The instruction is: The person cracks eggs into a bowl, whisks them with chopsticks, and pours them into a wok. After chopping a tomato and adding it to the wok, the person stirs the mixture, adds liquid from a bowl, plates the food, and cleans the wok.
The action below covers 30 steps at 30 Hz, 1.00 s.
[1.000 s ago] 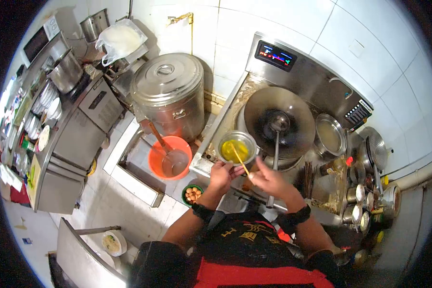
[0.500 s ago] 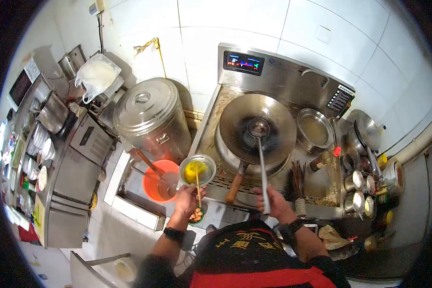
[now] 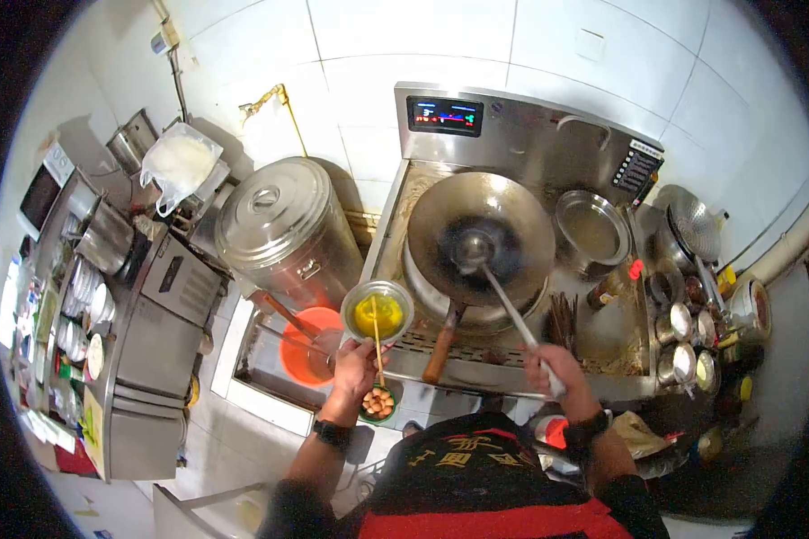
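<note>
A metal bowl (image 3: 403,298) of yellow liquid like beaten egg, with chopsticks (image 3: 379,349) resting in it, is held at its near rim by my left hand (image 3: 357,366). My right hand (image 3: 555,370) is closed round the handle of a long ladle (image 3: 514,314). The ladle's head rests inside a dark wok (image 3: 526,225) on the stove, near the wok's centre. The wok's wooden handle (image 3: 440,346) points toward me, between my two hands, and neither hand touches it.
An orange bucket (image 3: 289,359) and a large lidded pot (image 3: 328,242) stand left of the stove. Brown eggs (image 3: 378,402) sit in a green container below the bowl. A round metal pan (image 3: 593,232), a bottle (image 3: 604,293) and seasoning tins (image 3: 683,362) are at the right.
My right hand has moved right, swinging the ladle's handle outward, while its head has shifted slightly left and nearer in the wok. My left hand and the bowl are slightly farther right and higher.
</note>
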Each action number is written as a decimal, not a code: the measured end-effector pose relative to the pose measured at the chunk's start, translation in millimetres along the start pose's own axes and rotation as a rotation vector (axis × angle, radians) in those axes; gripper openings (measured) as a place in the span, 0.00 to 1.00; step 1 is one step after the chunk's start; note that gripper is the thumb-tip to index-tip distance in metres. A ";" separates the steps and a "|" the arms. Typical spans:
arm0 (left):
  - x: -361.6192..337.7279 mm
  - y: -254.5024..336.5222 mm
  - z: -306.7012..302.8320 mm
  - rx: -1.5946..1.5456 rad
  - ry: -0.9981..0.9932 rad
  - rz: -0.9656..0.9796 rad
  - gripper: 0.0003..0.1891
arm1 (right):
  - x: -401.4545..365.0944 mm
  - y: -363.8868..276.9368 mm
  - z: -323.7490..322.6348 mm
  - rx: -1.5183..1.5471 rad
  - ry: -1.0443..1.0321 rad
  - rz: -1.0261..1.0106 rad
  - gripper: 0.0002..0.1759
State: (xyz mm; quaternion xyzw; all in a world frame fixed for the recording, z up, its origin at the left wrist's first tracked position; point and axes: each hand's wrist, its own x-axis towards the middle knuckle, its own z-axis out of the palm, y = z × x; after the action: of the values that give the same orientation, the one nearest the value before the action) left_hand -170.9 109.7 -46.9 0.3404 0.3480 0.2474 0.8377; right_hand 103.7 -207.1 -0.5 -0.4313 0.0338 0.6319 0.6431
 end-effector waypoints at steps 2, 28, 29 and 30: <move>11.9 3.9 14.2 0.025 -0.012 -0.018 0.10 | 19.0 0.8 -3.9 0.288 -0.127 0.032 0.11; 105.8 10.2 215.2 1.670 -0.233 1.107 0.13 | -36.7 72.9 -86.6 -1.374 0.754 -0.495 0.37; 100.4 13.0 218.1 1.752 -0.288 1.090 0.13 | -39.3 75.4 -88.9 -1.336 0.738 -0.464 0.35; 97.0 16.2 221.1 1.762 -0.310 1.090 0.13 | -41.8 75.7 -90.3 -1.299 0.724 -0.434 0.33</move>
State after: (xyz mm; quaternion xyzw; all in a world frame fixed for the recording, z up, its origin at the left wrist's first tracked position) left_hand 54.0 95.3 41.2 0.9690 0.0936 0.2038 0.1038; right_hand 77.0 -306.7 -71.2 -0.8986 -0.2208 0.2042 0.3195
